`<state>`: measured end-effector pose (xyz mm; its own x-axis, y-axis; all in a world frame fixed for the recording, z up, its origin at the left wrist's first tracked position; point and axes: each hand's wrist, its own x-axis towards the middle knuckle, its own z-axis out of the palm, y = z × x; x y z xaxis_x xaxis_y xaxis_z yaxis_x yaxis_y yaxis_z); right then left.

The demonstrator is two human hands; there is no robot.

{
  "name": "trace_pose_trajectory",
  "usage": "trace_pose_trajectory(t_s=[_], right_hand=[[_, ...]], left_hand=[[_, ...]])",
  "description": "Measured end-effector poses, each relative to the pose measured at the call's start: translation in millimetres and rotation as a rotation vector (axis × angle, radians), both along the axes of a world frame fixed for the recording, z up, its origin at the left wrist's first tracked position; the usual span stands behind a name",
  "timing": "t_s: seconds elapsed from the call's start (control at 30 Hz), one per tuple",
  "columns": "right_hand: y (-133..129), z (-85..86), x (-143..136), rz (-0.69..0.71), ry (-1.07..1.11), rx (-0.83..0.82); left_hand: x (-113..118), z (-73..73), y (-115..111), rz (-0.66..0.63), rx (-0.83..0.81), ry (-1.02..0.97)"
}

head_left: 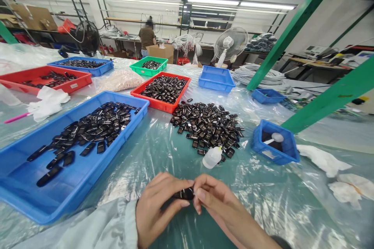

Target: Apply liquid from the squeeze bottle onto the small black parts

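Observation:
My left hand [163, 202] is closed round a small glossy black plastic casing [184, 193], thumb below and fingers above. At the casing's right end, my right hand [217, 200] has its thumb and fingers pinched together. What those fingertips hold, if anything, is too small to make out. Just beyond my hands a small white squeeze bottle [212, 158] with a yellowish tip leans over at the edge of a pile of black casings [209, 126]. To the left, a long blue tray [96, 179] holds more black pieces, some of them longer.
Red trays [160, 105] [17, 81], a green tray [149, 73] and a blue bin with a white scoop [273, 140] stand around. Green posts [336, 97] cross the right side. White cloths [321, 159] lie on the plastic-covered table. A person [147, 38] is far back.

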<state>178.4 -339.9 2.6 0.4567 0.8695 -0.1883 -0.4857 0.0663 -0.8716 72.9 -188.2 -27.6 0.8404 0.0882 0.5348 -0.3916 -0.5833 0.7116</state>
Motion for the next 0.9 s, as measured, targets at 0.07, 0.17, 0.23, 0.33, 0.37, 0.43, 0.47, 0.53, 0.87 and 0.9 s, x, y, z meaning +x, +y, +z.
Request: trace_pose_trajectory(t_s=[0.07, 0.17, 0.23, 0.33, 0.37, 0.43, 0.47, 0.53, 0.87, 0.9], right_hand=[[1, -2.1, -1, -0.012, 0.002, 0.009], [3, -8.2, -2, -0.011, 0.040, 0.037], [4, -13.4, -2, 0.024, 0.103, 0.049], [4, -19.3, -1, 0.076, 0.200, 0.019], [3, -20.1, 0, 0.085, 0.216, 0.005], [2, -20.4, 1, 0.095, 0.221, -0.023], [2, -19.9, 2, 0.099, 0.211, -0.036], [2, -17.9, 3, 0.101, 0.166, -0.066], [-19, -2.7, 29, -0.452, -0.664, -0.124], [-22, -5.3, 36, -0.585, -0.750, -0.157]], left_hand=[[1, -0.2, 1, -0.009, 0.007, -0.008], [0, 0.4, 1, -0.018, 0.010, -0.016], [0, 1.0, 1, -0.023, 0.010, -0.020], [0, 1.2, 3, -0.050, 0.011, -0.033], [0, 0.8, 3, -0.061, 0.013, -0.041], [1, -0.5, 3, -0.074, 0.024, -0.061], [1, -1.2, 2, -0.070, 0.036, -0.076], [1, -1.3, -3, -0.039, 0.088, -0.107], [-28, 67.3, 53, 1.052, 0.753, -0.140], [-28, 69.5, 62, 1.143, 0.782, -0.101]])
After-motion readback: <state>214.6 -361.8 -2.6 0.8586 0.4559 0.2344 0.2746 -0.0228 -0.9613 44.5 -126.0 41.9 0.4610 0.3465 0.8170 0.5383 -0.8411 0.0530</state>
